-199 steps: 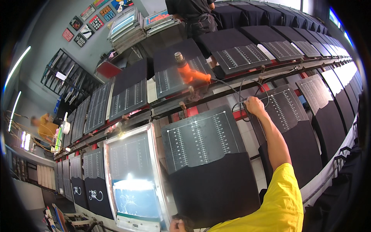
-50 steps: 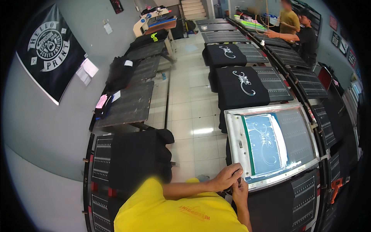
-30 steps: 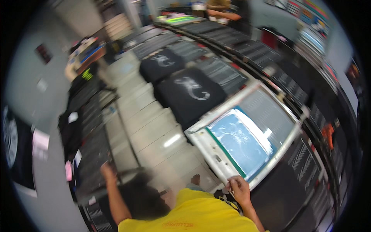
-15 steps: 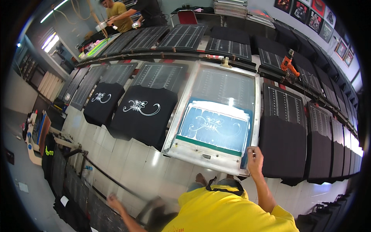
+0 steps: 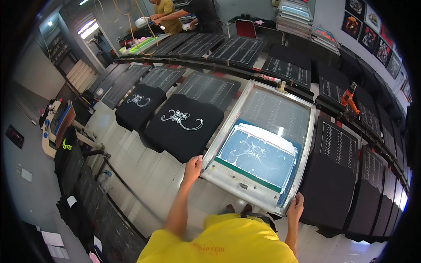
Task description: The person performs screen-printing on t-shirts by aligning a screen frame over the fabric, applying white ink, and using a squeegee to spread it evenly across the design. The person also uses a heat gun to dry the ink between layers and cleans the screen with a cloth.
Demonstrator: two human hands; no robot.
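Observation:
In front of me a screen printing frame (image 5: 305, 144) with a metal rim lies over a platen. Its blue mesh (image 5: 245, 153) shows a scroll-and-flower design, and a band of white ink (image 5: 263, 135) crosses beyond the design. My left hand (image 5: 192, 170) is closed on the frame's near left corner. At the near right corner, my right hand (image 5: 295, 207) has its fingers curled round the rim. Left of the frame, a black shirt (image 5: 186, 138) on a platen bears the white printed design. What lies under the mesh is mostly hidden.
Another printed black shirt (image 5: 136, 116) lies farther left. Plain black shirts (image 5: 330, 188) cover platens at the right. An orange heat gun (image 5: 349, 100) stands behind them. Two people work at the far left. Stacked frames (image 5: 294, 22) stand at the back.
My left hand has come up from the lower left onto the frame's near left corner. My right hand stays at the right corner. The view has shifted, moving the scene within the picture.

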